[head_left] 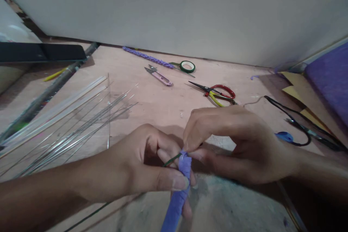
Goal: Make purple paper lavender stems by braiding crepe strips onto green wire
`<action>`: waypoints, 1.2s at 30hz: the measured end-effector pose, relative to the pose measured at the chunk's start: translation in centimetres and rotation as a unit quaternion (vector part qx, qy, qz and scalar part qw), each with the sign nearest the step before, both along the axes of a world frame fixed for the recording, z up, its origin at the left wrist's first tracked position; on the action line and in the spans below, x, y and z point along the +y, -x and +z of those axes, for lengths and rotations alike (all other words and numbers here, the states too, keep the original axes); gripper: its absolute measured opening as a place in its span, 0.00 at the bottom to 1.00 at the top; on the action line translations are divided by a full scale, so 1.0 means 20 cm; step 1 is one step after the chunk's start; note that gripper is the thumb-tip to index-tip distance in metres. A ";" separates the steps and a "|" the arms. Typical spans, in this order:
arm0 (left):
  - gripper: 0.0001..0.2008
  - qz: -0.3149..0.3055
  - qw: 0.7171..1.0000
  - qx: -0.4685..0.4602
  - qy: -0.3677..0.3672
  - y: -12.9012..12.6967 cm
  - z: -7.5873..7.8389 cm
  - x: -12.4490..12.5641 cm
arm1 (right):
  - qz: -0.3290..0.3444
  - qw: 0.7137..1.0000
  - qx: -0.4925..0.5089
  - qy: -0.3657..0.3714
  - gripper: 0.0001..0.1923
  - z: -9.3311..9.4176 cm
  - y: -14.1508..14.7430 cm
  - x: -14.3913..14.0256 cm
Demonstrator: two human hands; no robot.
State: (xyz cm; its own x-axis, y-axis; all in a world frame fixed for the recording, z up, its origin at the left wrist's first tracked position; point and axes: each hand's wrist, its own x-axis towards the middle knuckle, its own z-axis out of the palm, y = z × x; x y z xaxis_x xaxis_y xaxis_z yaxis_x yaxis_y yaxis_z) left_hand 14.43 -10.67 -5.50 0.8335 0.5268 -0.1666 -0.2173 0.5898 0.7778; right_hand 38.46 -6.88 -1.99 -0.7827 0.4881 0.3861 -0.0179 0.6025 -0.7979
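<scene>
Our hands pinch a purple strip over the worktop.

From the left, thin silver metal wires lie fanned on the pinkish wooden worktop; our left hand grips the purple paper strip wrapped on a green wire, our right hand pinches its top; red-handled scissors lie beyond.

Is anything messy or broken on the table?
Nothing looks broken. The thin metal wires lie fanned out and crossing each other at the left, not in a neat bundle. A small purple scrap lies loose near the wall. Both hands, left hand and right hand, pinch the purple strip.
</scene>
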 end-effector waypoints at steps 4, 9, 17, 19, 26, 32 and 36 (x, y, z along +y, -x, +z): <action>0.06 0.001 1.000 -0.019 0.013 -0.01 0.01 -0.01 | 0.014 0.999 0.022 -0.037 0.04 -0.02 0.00 0.00; 0.06 0.017 0.999 0.031 -0.008 -0.01 0.03 -0.02 | 0.017 1.000 0.013 0.004 0.08 0.00 0.00 -0.03; 0.04 -0.028 0.999 0.026 -0.005 0.00 0.02 -0.01 | -0.029 0.996 -0.070 0.044 0.02 0.05 0.00 -0.03; 0.04 -0.025 0.999 0.029 -0.012 0.00 0.02 -0.01 | -0.043 0.993 -0.095 0.056 0.02 0.06 0.01 -0.03; 0.05 -0.027 0.998 0.034 -0.040 0.01 0.01 -0.01 | -0.042 0.986 -0.109 0.119 0.05 0.08 0.01 -0.04; 0.05 -0.001 0.999 0.036 -0.008 -0.01 0.03 -0.01 | -0.057 0.987 -0.094 0.116 0.05 0.08 0.01 -0.05; 0.06 -0.008 1.000 0.020 -0.010 0.00 0.02 -0.01 | -0.057 0.991 -0.073 0.098 0.04 0.08 0.00 -0.04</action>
State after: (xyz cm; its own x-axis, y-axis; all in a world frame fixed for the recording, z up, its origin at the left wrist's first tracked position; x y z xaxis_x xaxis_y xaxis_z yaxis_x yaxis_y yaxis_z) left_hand 14.45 -10.83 -5.08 0.8347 0.5172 -0.1893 -0.1770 0.5774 0.7971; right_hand 38.41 -7.77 -0.47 -0.7583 0.6313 0.1624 0.1650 0.4268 -0.8892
